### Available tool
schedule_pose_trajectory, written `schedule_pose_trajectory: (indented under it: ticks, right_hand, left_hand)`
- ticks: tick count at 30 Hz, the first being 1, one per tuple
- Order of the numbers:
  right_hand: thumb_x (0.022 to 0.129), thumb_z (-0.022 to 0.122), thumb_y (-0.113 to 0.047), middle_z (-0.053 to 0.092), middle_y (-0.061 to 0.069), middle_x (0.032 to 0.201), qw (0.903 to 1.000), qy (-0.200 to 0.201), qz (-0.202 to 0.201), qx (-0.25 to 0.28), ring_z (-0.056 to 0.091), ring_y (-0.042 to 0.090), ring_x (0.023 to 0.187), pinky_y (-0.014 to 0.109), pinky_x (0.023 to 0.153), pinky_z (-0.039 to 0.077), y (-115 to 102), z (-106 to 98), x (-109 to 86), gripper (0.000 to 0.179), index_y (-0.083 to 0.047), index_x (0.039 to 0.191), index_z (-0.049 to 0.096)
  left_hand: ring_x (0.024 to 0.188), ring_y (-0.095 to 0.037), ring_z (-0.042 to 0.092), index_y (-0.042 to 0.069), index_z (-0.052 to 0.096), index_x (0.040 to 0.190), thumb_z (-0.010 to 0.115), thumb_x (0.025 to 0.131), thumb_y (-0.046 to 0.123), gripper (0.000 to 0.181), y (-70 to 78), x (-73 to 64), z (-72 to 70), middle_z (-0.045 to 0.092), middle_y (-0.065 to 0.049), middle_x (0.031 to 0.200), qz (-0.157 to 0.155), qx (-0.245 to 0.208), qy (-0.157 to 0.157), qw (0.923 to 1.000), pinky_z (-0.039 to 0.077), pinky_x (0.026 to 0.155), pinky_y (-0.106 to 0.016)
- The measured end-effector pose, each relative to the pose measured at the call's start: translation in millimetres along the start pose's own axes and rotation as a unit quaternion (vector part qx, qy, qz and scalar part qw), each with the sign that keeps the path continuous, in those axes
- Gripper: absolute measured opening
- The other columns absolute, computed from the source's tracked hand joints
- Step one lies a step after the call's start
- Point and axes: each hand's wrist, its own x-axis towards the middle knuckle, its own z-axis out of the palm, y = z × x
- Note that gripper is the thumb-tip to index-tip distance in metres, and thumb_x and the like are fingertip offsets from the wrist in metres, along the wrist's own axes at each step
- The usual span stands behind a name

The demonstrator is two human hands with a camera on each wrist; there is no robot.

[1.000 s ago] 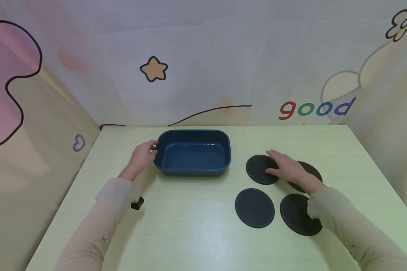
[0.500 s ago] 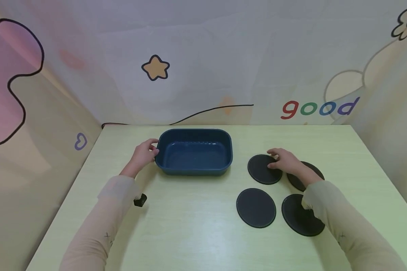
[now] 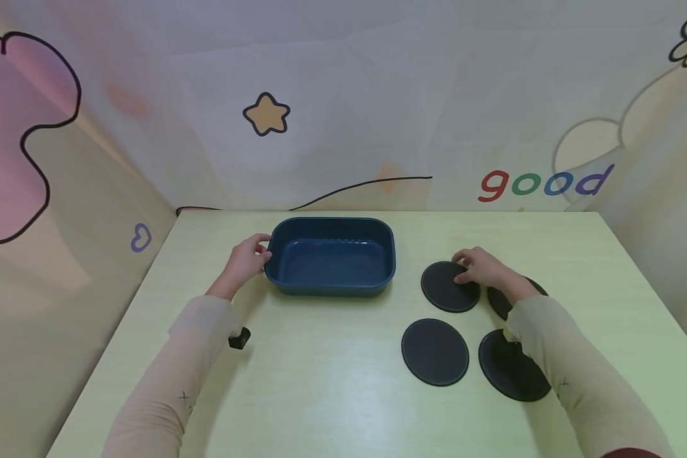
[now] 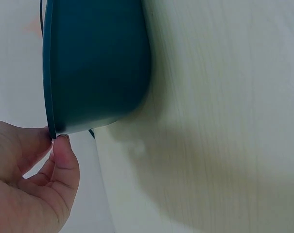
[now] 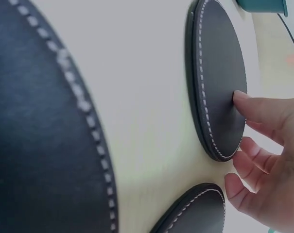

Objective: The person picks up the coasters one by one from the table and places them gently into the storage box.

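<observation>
Right hand point(image 3: 483, 267) has nudged slightly up the frame, narrowly pinching the upper-left black disc point(image 3: 442, 289) right of centre, left hand point(image 3: 243, 262) pinching the blue tray point(image 3: 332, 289) mid-frame, so imo pick-up's starting and calls for a clean lift.

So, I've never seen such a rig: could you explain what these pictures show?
No machine, just a person's bare left hand and right hand. The wide picture comes from a camera on the head, looking down at the table; the two close ones, from cameras on the wrists. On the table lie a blue tub and four black discs. The left hand pinches the tub's rim; the right hand's thumb rests on the back-left disc, fingers at its edge, perhaps pinching it.
</observation>
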Motion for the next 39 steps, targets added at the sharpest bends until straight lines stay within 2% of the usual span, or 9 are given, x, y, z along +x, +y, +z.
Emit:
schedule_pose_trajectory:
  ticks: [9,17,23,27,35,39]
  right_hand:
    - [0.081,0.062,-0.012,0.044,0.032,0.116,0.9996,-0.023,0.013,0.006,0.045,0.041,0.104,0.049,0.086,0.041,-2,-4,-1.0,0.040,0.007,0.110,0.043]
    - [0.079,0.063,-0.014,0.049,0.018,0.095,0.9993,-0.020,0.028,-0.014,0.045,0.028,0.085,0.035,0.071,0.041,-3,-5,-0.1,0.038,0.008,0.103,0.044]
    - [0.079,0.064,-0.015,0.048,0.016,0.091,0.9989,-0.029,0.034,-0.013,0.043,0.027,0.083,0.032,0.069,0.039,-4,-6,-0.2,0.038,0.007,0.102,0.043]
    - [0.079,0.064,-0.013,0.044,0.015,0.090,0.9992,-0.029,0.027,0.007,0.040,0.027,0.083,0.031,0.069,0.036,-4,-7,-1.8,0.037,0.006,0.099,0.040]
    - [0.080,0.062,-0.012,0.043,0.026,0.106,0.9995,-0.020,0.007,0.025,0.042,0.032,0.091,0.035,0.072,0.036,-12,-10,-5.1,0.036,0.003,0.098,0.035]
    - [0.082,0.059,-0.009,0.044,0.026,0.106,0.9994,-0.024,0.002,0.025,0.044,0.032,0.092,0.036,0.074,0.040,-15,-12,-7.4,0.032,0.004,0.100,0.037]
  left_hand:
    - [0.083,-0.024,0.053,0.006,0.037,0.131,0.046,0.091,0.009,0.041,1.5,-1.0,0.5,0.050,-0.016,0.105,-0.005,-0.003,-0.005,1.0000,0.053,0.071,-0.029]
    - [0.083,-0.024,0.052,0.007,0.038,0.131,0.046,0.091,0.009,0.041,2.8,-1.6,1.2,0.050,-0.015,0.104,-0.008,-0.004,-0.003,1.0000,0.052,0.069,-0.027]
    - [0.083,-0.024,0.053,0.007,0.039,0.130,0.046,0.091,0.009,0.040,4.1,-2.9,2.0,0.051,-0.016,0.104,-0.006,-0.003,0.000,1.0000,0.052,0.068,-0.027]
    - [0.081,-0.024,0.053,0.006,0.039,0.130,0.046,0.091,0.009,0.040,3.8,-3.2,1.7,0.051,-0.016,0.104,-0.004,0.001,0.001,1.0000,0.052,0.067,-0.026]
    - [0.083,-0.024,0.053,0.007,0.039,0.130,0.046,0.091,0.008,0.041,2.5,-1.4,0.5,0.051,-0.016,0.104,-0.007,-0.006,0.004,0.9999,0.053,0.069,-0.029]
    - [0.084,-0.025,0.053,0.007,0.039,0.130,0.046,0.091,0.008,0.040,1.6,0.0,1.0,0.050,-0.017,0.105,-0.012,-0.016,0.000,0.9998,0.054,0.069,-0.030]
